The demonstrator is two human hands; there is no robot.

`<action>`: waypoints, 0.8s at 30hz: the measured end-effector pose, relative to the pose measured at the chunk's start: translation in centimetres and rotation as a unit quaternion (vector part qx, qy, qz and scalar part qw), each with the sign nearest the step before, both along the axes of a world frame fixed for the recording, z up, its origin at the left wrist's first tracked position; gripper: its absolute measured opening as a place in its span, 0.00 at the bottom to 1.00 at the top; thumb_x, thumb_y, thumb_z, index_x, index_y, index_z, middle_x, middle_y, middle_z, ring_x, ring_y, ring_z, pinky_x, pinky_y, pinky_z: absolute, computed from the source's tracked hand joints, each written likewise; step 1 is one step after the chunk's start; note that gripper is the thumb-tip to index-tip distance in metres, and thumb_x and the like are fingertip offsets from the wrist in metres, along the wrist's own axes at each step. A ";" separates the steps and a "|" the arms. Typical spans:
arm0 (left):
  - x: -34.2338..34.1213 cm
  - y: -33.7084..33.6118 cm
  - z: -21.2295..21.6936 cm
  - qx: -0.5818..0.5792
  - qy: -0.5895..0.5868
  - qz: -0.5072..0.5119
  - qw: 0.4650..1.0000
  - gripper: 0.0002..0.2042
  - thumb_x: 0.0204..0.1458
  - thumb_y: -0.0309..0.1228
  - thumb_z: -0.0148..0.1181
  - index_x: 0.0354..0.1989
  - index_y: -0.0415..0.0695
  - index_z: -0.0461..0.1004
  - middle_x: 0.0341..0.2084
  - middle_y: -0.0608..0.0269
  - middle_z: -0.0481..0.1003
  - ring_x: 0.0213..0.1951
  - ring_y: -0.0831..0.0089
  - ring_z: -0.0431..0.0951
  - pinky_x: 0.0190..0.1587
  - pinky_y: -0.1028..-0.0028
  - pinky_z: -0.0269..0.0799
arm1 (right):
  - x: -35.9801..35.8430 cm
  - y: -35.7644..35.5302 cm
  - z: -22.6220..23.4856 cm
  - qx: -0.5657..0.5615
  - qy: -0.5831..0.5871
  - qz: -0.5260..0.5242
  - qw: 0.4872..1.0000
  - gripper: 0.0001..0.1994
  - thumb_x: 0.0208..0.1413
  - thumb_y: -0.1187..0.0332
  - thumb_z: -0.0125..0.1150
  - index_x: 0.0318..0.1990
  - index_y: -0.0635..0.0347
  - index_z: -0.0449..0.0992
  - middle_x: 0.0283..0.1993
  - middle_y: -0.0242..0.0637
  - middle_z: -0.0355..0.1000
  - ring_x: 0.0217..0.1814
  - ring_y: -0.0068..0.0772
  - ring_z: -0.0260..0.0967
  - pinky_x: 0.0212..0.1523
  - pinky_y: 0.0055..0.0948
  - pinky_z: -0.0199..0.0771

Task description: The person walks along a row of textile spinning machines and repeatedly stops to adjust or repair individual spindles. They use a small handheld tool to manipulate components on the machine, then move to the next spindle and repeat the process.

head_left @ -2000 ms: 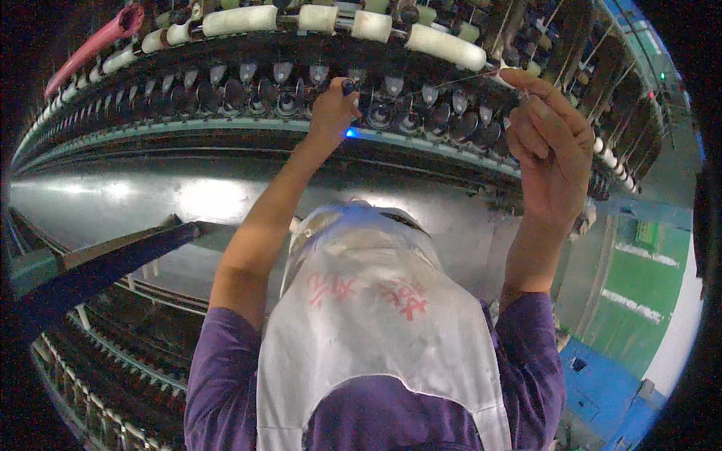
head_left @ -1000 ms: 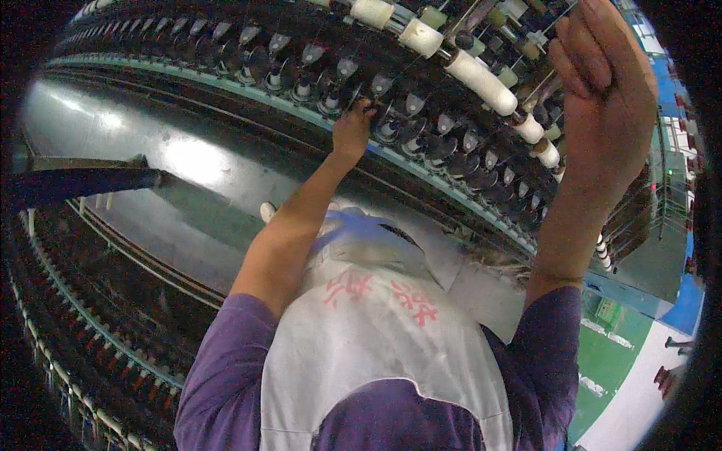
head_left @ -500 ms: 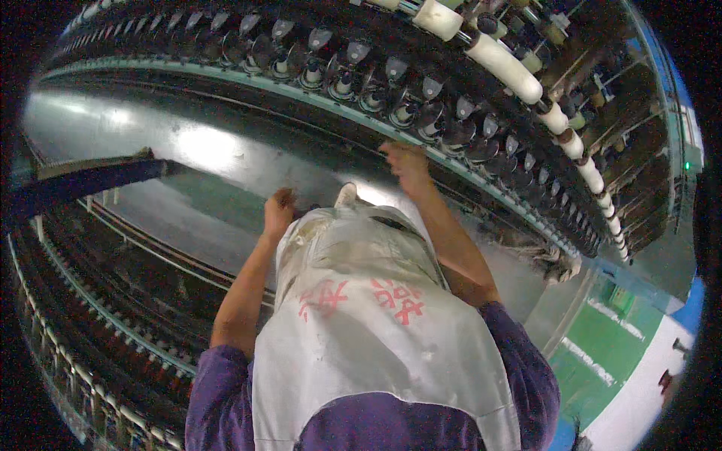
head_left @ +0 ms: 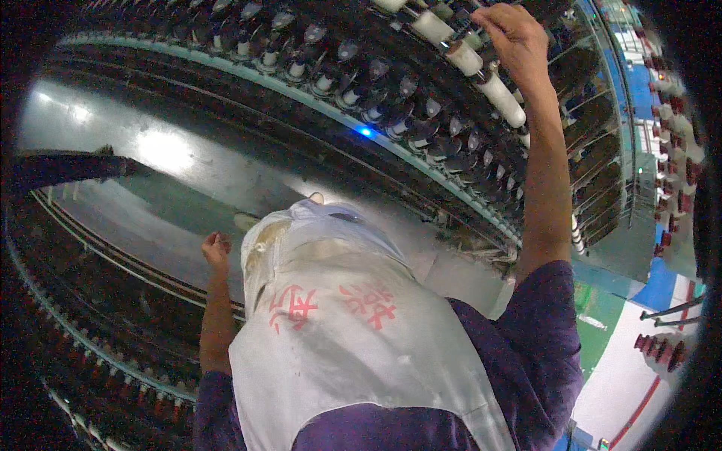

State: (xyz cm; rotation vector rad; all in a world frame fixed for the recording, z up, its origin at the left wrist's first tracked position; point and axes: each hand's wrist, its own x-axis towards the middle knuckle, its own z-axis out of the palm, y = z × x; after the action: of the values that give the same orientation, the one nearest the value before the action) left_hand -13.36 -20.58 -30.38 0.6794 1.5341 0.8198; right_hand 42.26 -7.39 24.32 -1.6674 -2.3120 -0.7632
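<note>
My right hand [head_left: 519,37] is raised high at the upper right, its fingers curled at the top of a row of white bobbins [head_left: 500,98] on a spinning frame; what its fingertips grip is hidden. My left hand [head_left: 216,248] hangs low at the left with fingers closed in a loose fist, beside the open pouch [head_left: 301,233] of my white apron [head_left: 353,338], which bears red marks. Nothing shows in the left hand.
A long curved row of dark spindles [head_left: 301,68] runs across the top, with a small blue light [head_left: 366,131] among them. Below lies a shiny metal panel [head_left: 150,150] and more spindles [head_left: 90,353]. Green and white floor [head_left: 602,353] shows at the right.
My right hand rose from the spindle row by the apron up to the white bobbins. My left hand dropped lower and further left of the pouch. The view shifted.
</note>
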 end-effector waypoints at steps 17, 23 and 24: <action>-14.2 -7.2 -7.9 -0.071 0.013 0.053 0.996 0.08 0.55 0.31 0.52 0.36 0.38 0.69 0.24 0.51 0.74 0.17 0.73 0.69 0.15 0.77 0.64 | 4.6 2.2 -3.4 -0.225 -0.191 -0.245 0.924 0.10 0.42 0.63 0.58 0.23 0.61 0.74 0.26 0.47 0.72 0.34 0.50 0.71 0.36 0.46 0.69; -13.5 -2.7 -4.6 -0.073 -0.266 0.083 0.958 0.12 0.56 0.35 0.51 0.37 0.36 0.69 0.30 0.51 0.75 0.22 0.73 0.72 0.20 0.75 0.67 | 4.7 1.6 -3.1 -0.197 -0.156 -0.188 0.950 0.09 0.39 0.66 0.56 0.21 0.65 0.73 0.23 0.51 0.69 0.31 0.54 0.68 0.34 0.47 0.68; -12.5 -1.9 -3.7 -0.065 -0.182 0.085 0.978 0.12 0.56 0.35 0.51 0.37 0.36 0.69 0.30 0.52 0.75 0.23 0.73 0.73 0.21 0.74 0.68 | 4.7 1.5 -3.1 -0.200 -0.145 -0.182 0.952 0.09 0.39 0.66 0.55 0.21 0.65 0.73 0.23 0.51 0.69 0.31 0.54 0.68 0.34 0.47 0.68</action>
State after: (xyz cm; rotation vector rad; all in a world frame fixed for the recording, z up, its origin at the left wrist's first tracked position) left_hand -25.86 -22.53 -34.10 0.2846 1.3086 0.9071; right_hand 46.98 -5.88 21.23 -2.3514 -2.5138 -0.6716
